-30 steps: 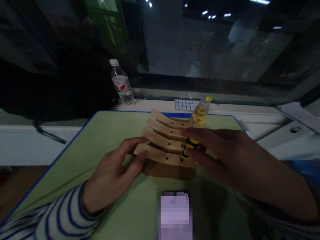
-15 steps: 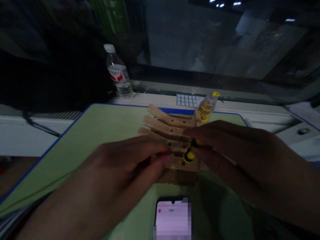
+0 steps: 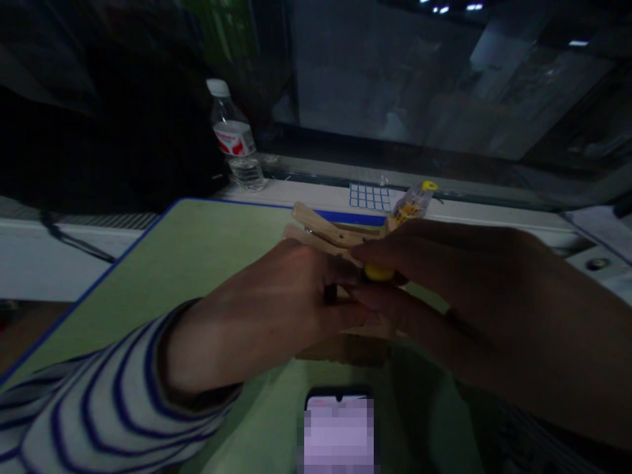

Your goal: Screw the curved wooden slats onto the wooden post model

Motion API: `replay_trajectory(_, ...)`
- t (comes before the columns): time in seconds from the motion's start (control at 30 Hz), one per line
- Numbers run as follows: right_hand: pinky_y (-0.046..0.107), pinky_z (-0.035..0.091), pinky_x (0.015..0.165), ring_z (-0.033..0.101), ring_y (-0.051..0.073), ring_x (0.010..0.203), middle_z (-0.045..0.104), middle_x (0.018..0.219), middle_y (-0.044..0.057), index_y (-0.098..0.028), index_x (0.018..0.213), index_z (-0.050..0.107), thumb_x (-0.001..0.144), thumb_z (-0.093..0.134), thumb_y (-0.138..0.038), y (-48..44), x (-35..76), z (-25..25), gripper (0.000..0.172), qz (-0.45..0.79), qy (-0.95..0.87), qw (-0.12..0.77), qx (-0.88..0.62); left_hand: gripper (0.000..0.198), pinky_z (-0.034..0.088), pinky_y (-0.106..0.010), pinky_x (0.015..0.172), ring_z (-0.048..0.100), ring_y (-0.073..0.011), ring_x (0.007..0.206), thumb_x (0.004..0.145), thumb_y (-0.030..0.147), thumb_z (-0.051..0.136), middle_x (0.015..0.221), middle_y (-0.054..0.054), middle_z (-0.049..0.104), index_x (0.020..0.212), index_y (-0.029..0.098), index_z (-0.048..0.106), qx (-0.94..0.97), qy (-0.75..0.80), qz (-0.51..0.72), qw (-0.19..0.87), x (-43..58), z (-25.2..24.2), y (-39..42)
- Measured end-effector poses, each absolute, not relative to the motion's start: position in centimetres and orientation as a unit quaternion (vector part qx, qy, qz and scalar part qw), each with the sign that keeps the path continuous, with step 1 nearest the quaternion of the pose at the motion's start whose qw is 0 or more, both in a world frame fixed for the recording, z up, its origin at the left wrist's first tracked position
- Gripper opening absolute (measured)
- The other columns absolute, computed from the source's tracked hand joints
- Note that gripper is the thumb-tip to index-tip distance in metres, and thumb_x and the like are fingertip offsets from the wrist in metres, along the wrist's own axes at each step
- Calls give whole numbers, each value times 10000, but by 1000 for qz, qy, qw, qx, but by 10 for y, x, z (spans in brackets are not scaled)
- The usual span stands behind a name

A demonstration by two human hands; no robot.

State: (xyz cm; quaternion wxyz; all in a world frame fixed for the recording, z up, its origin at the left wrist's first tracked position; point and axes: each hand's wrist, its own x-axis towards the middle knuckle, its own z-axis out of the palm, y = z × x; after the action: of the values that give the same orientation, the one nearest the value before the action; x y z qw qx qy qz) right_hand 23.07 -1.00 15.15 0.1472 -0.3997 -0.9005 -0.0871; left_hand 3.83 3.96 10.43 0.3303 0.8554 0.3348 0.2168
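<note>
Over the wooden pieces, my right hand pinches a short yellow-and-black handle, which looks like a screwdriver's; its tip is hidden. My left hand is closed right beside it, thumb and fingers meeting the right hand's fingertips. What lies in the left fingers is covered. Beneath both hands are several angled wooden slats with small dark holes, mostly hidden now. A darker wooden block shows below them.
A phone lies near me on the green table with its blue edge. A water bottle and a clear, yellow-topped packet stand on the sill behind, with a blue grid sheet between them.
My left hand has moved right and forward to meet the right hand at the handle, covering more of the slats. The handle has shifted up slightly and stands more upright.
</note>
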Motion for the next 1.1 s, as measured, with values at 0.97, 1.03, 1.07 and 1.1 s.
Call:
replay_trajectory(0.97, 309, 502, 580, 692, 212, 802, 713, 1079, 57, -181, 1069, 635, 927, 507, -263, -10, 236, 150, 208, -76, -896, 154, -408, 175, 548, -279, 646, 708, -191, 734, 844, 361, 610, 679, 35, 727, 775, 303, 760, 851, 364, 231, 299, 47, 102, 34)
replay_trajectory(1.03, 312, 495, 590, 688, 210, 788, 712, 1079, 69, -176, 1074, 633, 941, 487, -274, -10, 237, 149, 221, -82, -894, 155, -412, 185, 548, -276, 642, 709, -186, 734, 854, 352, 592, 694, 36, 730, 786, 303, 758, 850, 365, 231, 301, 48, 101, 33)
replay_trajectory(1.07, 312, 492, 594, 687, 209, 786, 710, 1086, 75, -174, 1080, 631, 948, 476, -276, -10, 237, 149, 228, -83, -894, 155, -413, 187, 548, -273, 640, 707, -182, 724, 855, 354, 589, 689, 37, 728, 790, 303, 757, 850, 364, 236, 299, 49, 100, 32)
replay_trajectory(1.1, 313, 492, 604, 686, 210, 789, 710, 1088, 80, -171, 1081, 630, 952, 470, -279, -10, 238, 148, 232, -83, -893, 153, -415, 182, 548, -272, 643, 706, -178, 714, 853, 357, 593, 681, 38, 725, 793, 301, 755, 850, 365, 244, 293, 50, 99, 30)
